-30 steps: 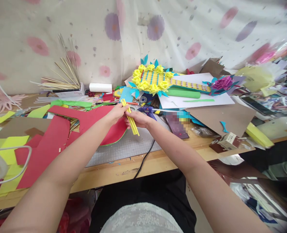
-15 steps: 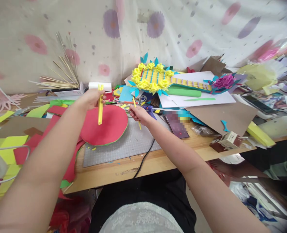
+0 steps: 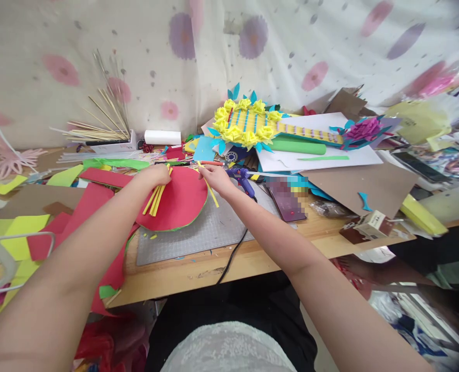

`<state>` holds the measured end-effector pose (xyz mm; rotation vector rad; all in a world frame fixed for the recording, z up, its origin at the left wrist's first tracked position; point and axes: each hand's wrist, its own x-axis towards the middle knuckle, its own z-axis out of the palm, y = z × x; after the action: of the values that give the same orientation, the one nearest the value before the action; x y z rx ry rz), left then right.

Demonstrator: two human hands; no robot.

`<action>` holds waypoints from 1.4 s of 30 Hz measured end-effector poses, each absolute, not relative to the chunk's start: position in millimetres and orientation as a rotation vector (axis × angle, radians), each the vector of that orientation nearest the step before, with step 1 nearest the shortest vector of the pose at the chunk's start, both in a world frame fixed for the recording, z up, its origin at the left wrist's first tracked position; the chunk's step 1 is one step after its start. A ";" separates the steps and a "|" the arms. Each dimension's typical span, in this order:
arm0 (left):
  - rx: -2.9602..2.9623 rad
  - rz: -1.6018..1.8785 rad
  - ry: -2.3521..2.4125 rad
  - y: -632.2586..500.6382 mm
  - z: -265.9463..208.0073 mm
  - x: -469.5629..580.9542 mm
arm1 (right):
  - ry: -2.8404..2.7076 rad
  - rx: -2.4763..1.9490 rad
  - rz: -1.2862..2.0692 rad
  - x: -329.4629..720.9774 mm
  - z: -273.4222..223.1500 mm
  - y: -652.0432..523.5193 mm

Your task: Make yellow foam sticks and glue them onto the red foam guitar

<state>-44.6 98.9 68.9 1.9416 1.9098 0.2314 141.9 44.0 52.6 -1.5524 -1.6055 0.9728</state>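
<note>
Closed around a bunch of yellow strips (image 3: pixel 157 200) is my left hand (image 3: pixel 158 174); the strips fan downward over a red rounded board (image 3: pixel 185 206) with a green edge. Between the fingers of my right hand (image 3: pixel 216 177) is a single yellow strip (image 3: pixel 212 194), slanting past the board's right edge. Under the board lies a grey cutting mat (image 3: pixel 167 249), with small yellow scraps beside the board. A blue-purple glue gun (image 3: pixel 246 181) rests just right of my right hand.
A paper guitar with yellow flowers (image 3: pixel 248 121) lies at the back, by a green roll (image 3: pixel 297 145). A phone (image 3: pixel 287 201) and small carton (image 3: pixel 375 223) are at the right. Red and yellow sheets (image 3: pixel 18 237) cover the left. A black cord (image 3: pixel 232 256) crosses the table edge.
My left hand has lowered, and its yellow strips have gone from an upright bundle to a slanted fan over the red board. My right hand has shifted slightly left and up with its strip.
</note>
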 end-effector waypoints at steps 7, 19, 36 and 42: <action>1.929 -0.249 2.033 85.4 83.2 -47.4 | -1.842 -1.735 0.764 116.6 50.7 42.3; 2.197 0.137 1.799 53.8 82.9 -17.5 | -2.017 -1.790 0.522 108.3 32.7 38.7; 1.931 -0.116 1.808 54.4 63.5 -1.2 | -1.898 -1.687 0.961 243.6 28.9 0.0; 1.908 -0.115 1.838 57.7 60.1 -0.5 | -1.901 -1.697 0.998 299.2 26.2 -2.9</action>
<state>-0.5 57.7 60.1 1.9083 1.8376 -0.1145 299.2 -2.9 26.2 -1.6965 -1.9012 0.9978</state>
